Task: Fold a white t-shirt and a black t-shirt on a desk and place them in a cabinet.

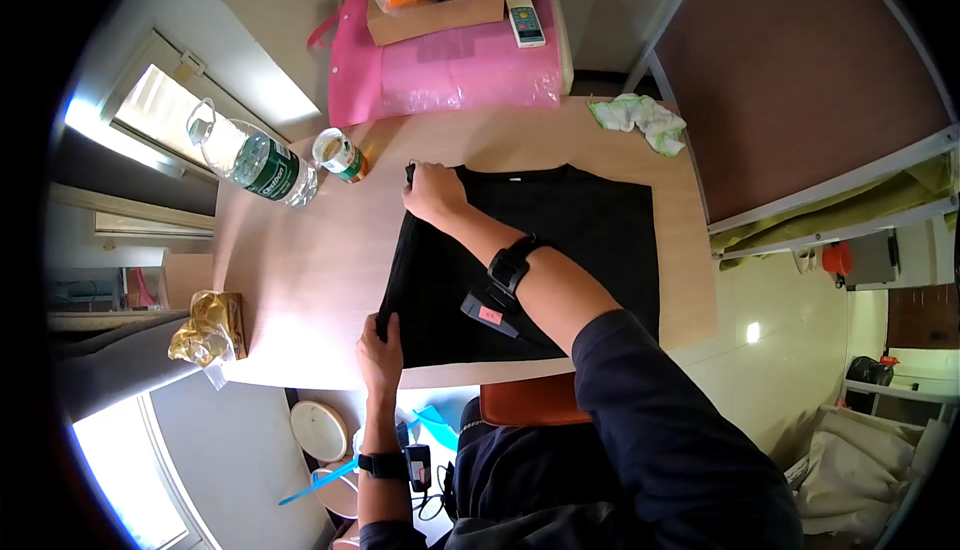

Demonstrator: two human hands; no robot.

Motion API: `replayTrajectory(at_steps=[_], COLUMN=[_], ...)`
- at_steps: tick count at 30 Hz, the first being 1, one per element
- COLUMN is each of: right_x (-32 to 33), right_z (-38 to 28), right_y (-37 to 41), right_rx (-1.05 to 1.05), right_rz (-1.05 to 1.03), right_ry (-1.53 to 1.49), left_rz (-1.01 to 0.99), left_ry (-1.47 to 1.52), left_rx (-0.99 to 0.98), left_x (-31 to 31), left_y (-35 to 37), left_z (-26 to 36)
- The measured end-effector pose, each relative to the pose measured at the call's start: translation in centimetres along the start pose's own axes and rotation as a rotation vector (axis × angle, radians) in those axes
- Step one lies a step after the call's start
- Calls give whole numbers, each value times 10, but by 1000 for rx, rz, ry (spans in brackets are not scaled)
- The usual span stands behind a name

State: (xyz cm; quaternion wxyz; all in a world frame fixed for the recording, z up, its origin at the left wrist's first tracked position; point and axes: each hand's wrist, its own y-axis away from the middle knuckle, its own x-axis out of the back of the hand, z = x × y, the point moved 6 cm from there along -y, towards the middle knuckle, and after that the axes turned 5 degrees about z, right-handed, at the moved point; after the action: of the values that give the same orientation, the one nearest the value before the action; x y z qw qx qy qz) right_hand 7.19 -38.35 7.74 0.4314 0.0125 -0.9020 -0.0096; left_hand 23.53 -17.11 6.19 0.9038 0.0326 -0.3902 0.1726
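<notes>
A black T-shirt [590, 240] lies spread on the wooden table, its neckline at the far side. My right hand [436, 193] reaches across it and is closed on the shirt's far left corner. Closer to me, my left hand [380, 352] pinches the left edge of the same shirt near the table's front. Each wrist wears a black strap. Beneath my right forearm shows a dark grey device [488, 316] with a pink label, over the shirt. My right arm hides part of the cloth.
A large clear water bottle [275, 172] and a small cup [340, 156] stand at the far left. A gold bag [207, 330] sits at the left edge. At the back are a pink plastic case [450, 80], a remote control [525, 23] and a crumpled white cloth [642, 122].
</notes>
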Motion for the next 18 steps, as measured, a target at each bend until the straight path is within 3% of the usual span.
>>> replayTrajectory(at_steps=[4, 6, 10, 12, 14, 18], right_x=[-6, -9, 36, 66, 84, 137], right_z=[13, 29, 50, 73, 114, 178], right_y=[1, -2, 8, 12, 9, 26], right_rx=[15, -52, -91, -94, -67, -154], right_rz=[66, -55, -190, -198, -172, -87], right_ry=[12, -116, -333, -267, -232, -356], left_rz=[-66, -128, -296, -436, -481, -386], left_ry=[-68, -16, 23, 101, 145, 160], left_rx=[-30, 9, -31, -6, -115, -523], left_x=[-1, -1, -5, -14, -49, -84], left_y=[-2, 5, 23, 36, 55, 90], left_z=[0, 8, 73, 118, 124, 203])
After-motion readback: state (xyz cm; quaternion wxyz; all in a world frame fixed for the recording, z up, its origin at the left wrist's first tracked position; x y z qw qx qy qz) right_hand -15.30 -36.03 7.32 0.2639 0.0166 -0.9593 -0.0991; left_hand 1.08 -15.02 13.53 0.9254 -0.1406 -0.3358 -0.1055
